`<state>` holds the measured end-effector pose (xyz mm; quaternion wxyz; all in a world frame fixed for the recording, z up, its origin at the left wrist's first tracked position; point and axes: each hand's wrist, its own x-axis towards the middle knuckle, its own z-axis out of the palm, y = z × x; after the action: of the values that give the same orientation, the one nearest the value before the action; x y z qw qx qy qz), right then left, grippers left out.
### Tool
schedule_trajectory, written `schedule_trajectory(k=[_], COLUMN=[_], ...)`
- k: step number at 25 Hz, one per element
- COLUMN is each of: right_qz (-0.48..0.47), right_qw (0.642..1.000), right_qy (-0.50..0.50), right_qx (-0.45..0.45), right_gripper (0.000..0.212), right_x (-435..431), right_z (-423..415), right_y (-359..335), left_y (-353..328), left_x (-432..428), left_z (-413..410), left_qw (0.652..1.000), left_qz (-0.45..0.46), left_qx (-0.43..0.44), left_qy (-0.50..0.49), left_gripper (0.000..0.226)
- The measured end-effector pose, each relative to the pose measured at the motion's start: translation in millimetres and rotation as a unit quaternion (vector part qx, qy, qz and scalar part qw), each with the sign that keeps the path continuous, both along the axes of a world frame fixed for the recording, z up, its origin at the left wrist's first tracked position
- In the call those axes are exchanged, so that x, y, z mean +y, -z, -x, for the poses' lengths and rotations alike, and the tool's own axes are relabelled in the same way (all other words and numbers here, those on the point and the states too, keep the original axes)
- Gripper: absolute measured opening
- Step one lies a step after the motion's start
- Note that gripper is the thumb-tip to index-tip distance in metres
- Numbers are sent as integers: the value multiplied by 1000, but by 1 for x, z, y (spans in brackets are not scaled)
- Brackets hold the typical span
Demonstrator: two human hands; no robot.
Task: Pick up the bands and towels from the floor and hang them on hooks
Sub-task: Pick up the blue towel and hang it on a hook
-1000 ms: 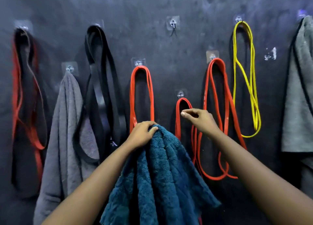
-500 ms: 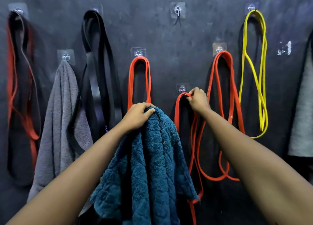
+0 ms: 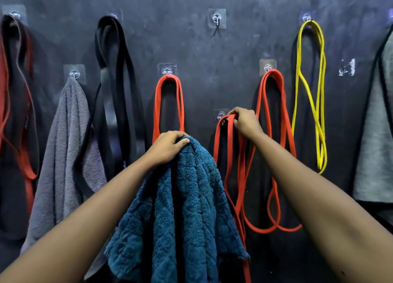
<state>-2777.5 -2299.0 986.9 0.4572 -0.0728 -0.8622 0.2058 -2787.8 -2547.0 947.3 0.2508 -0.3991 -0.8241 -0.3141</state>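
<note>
The left hand [image 3: 168,147] grips the bunched top of a blue towel [image 3: 182,208], which hangs down in front of a dark wall [image 3: 191,48]. The right hand [image 3: 244,123] pinches the top of a red band [image 3: 216,142] just beside a small hook [image 3: 220,115]. A grey towel [image 3: 68,133], a black band [image 3: 119,87] and a yellow band [image 3: 319,87] hang on other hooks.

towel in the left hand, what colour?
Dark teal blue, plush pile. The left hand grips the towel by its top; head view, the only one.
</note>
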Motion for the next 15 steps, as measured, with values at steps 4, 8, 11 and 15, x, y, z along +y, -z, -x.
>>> schedule_trajectory(k=[4,8,11,15], right_qz=[-133,-29,43,88], right_qw=[983,992,970,946], right_qy=[12,-116,-232,-285], right_qx=[-126,-33,-65,-123], right_gripper=[21,19,21,34], right_x=[4,11,4,13], right_z=[2,-9,-16,-46], right_y=[-25,-24,-19,22], left_y=[2,4,3,6], left_x=[2,6,11,22], left_z=[3,6,9,8], left_qw=[1000,999,999,999], left_qz=[-6,-11,-20,-30], left_qx=[-11,-14,-8,21], left_qy=[14,27,26,26], left_gripper=[24,23,23,23])
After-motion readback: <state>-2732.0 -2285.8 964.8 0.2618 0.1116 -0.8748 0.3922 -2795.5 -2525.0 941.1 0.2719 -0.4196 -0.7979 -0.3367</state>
